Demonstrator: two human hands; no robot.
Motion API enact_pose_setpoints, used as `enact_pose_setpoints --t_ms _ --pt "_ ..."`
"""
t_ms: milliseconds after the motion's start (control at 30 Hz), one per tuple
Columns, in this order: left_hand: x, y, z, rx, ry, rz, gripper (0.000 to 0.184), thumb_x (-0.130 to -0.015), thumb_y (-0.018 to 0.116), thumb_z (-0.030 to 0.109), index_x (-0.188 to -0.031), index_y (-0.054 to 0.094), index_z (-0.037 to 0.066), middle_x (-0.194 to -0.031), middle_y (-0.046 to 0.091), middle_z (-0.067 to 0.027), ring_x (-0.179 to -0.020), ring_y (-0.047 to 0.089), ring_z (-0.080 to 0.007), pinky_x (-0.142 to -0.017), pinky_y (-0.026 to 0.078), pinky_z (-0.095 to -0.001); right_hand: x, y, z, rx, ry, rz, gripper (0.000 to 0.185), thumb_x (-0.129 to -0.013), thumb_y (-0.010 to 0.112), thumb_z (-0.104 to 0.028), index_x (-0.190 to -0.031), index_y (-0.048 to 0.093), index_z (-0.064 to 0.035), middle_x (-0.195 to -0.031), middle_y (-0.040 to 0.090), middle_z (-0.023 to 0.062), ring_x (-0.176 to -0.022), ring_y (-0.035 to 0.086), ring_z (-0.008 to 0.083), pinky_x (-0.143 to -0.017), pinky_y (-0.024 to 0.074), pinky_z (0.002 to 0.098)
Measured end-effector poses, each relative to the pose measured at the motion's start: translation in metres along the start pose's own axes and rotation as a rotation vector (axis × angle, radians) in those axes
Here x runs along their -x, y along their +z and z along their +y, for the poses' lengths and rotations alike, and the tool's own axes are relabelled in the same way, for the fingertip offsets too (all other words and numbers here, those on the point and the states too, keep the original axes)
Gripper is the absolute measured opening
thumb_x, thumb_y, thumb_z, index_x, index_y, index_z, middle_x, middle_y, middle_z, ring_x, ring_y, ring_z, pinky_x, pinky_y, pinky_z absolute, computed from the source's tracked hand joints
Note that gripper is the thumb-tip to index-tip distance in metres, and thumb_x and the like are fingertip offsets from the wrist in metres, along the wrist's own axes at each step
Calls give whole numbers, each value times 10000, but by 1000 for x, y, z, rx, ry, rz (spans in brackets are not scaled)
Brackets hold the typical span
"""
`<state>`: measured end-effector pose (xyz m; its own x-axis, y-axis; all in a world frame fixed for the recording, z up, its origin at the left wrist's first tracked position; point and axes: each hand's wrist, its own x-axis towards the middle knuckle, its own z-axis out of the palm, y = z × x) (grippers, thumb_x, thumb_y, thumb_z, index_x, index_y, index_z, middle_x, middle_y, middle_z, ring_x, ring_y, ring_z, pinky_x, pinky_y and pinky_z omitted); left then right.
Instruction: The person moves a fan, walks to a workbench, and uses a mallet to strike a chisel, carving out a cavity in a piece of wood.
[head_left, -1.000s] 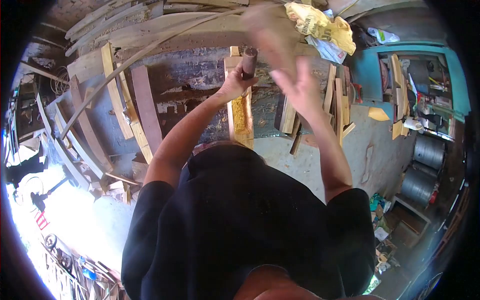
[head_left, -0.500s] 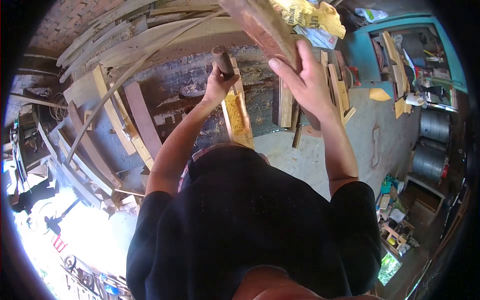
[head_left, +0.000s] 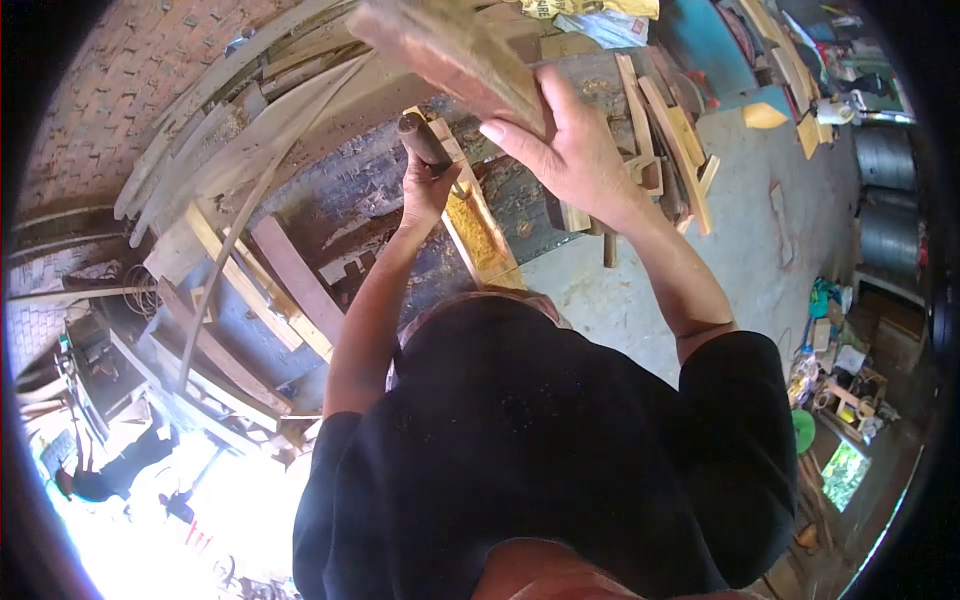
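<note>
My left hand (head_left: pixel 428 198) is closed round a dark cylindrical tool handle (head_left: pixel 424 143), which leans over a pale timber piece (head_left: pixel 497 268). A long hollow in the timber holds yellow chips (head_left: pixel 472 228). Only a little of the tool's metal shows below my fingers, at the hollow's upper end. My right hand (head_left: pixel 580 160) grips a thick, worn wooden block (head_left: pixel 450 62), raised above and to the right of the handle. The fingers behind the block are partly hidden. Block and handle are apart in the view.
Planks and strips (head_left: pixel 297 275) lie on the left of the dark bench (head_left: pixel 370 185). More wood pieces (head_left: pixel 668 140) are at the right. Long curved boards (head_left: pixel 290 110) line the back. Metal drums (head_left: pixel 888 235) and a teal frame (head_left: pixel 708 45) stand at far right.
The view has turned and shifted. The block, blurred at first, now shows sharply in my right hand, further left over the bench. My left hand still holds the handle, now more tilted.
</note>
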<state>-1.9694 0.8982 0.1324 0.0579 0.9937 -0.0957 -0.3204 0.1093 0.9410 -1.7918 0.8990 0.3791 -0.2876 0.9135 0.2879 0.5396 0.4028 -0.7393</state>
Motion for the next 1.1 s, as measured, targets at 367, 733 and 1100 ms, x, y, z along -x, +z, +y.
enact_pose_setpoints --t_ms 367,733,1100 --pt "-22 -32 10 72 -277 146 467 -809 685 -43 -1151 416 127 -1055 585 -65 -929 637 -201 -762 570 -325 4 39 52 282 176 -419 534 -885 598 -488 -1128 436 -40 -726 635 206 -671 641 389 -571 492 467" --pt "-8 7 2 157 -72 -69 534 -816 637 -105 -1272 442 92 -1122 586 -34 -1003 583 -130 -872 494 -271 -15 -4 -11 58 -272 67 546 -882 592 -517 -1112 445 -44 -621 604 136 -509 638 254 -451 524 321" --pt "11 11 3 62 -141 -145 405 -833 639 -41 -1206 507 43 -1109 587 -33 -1028 561 -147 -925 429 -270 19 1 27 119 288 -482 418 -908 601 -434 -1047 464 -64 -729 602 92 -632 613 225 -576 508 355"
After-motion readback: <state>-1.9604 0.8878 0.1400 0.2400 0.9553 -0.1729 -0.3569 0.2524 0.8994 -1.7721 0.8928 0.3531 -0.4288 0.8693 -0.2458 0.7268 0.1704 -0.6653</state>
